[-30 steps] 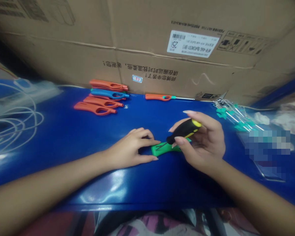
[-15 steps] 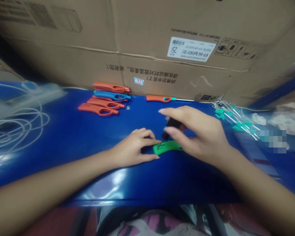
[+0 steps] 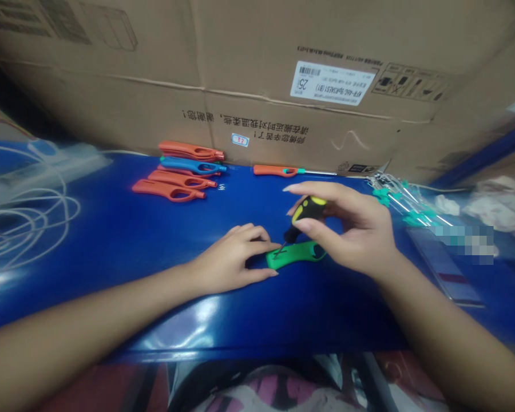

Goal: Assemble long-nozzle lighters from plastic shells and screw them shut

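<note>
A green lighter casing (image 3: 292, 256) lies flat on the blue table, with a slot near its left end and a trigger opening at its right. My left hand (image 3: 236, 256) pinches the casing's left end between thumb and fingers. In my right hand (image 3: 352, 226) is a screwdriver (image 3: 308, 213) with a black and yellow handle, tilted over the casing. Its thin shaft reaches down to the left end of the casing, by the slot. Whether a screw sits under the tip is too small to tell.
Several orange lighter casings (image 3: 167, 190) and a blue one (image 3: 193, 166) lie at the back left. An orange lighter with a metal tube (image 3: 274, 170) rests against the cardboard box (image 3: 240, 68). Metal tubes with teal parts (image 3: 405, 200) lie right; a white cable (image 3: 34, 212) coils left.
My right hand's fingers have shifted around the screwdriver, so more of its yellow and black handle shows. The left hand and green casing have stayed in place.
</note>
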Motion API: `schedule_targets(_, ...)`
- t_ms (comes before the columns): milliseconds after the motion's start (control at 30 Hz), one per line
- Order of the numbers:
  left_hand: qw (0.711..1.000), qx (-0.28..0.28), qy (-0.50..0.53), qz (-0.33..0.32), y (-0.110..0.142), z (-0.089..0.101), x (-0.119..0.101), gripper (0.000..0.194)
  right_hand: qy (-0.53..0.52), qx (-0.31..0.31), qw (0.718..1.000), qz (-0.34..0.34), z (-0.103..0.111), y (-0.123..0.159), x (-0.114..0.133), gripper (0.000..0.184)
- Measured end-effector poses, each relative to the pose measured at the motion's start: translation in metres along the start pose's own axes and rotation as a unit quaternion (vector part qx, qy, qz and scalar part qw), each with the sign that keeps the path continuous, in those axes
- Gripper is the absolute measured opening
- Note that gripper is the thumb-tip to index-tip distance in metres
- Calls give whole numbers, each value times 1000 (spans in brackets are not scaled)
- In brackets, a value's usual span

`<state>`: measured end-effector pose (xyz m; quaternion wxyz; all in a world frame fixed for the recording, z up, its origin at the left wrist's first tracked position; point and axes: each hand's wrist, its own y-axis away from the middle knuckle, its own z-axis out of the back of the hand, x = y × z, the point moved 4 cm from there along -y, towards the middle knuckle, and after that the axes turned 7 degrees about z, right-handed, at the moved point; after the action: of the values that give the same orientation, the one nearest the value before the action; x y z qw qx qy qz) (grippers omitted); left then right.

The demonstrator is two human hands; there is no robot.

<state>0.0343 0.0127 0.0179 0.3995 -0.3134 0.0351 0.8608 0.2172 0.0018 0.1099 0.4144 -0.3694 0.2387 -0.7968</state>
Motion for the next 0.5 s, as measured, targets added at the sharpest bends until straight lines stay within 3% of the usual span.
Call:
schedule_targets(100,1000,-1,-1,0,0,-1,1,39,71,-46,996,37,2,2,4,35)
schedule_targets(200,1000,1,-5,-1,0,-1,1,38,-27,0,1000,-9,-5,3,3,40)
schedule_targets(267,1000,-5,-7,-5,1,-1,1,38,-55,-5,998,-12,-6,3,4,37)
schedule_targets(400,1000,-9,-9,-17,0,-1,-1,40,54,-60,994,72,0,3,12,34)
schedule_targets(500,1000,4,-2,-26,0,-2,-1,42,-15,3,1000,10,-4,3,7,43)
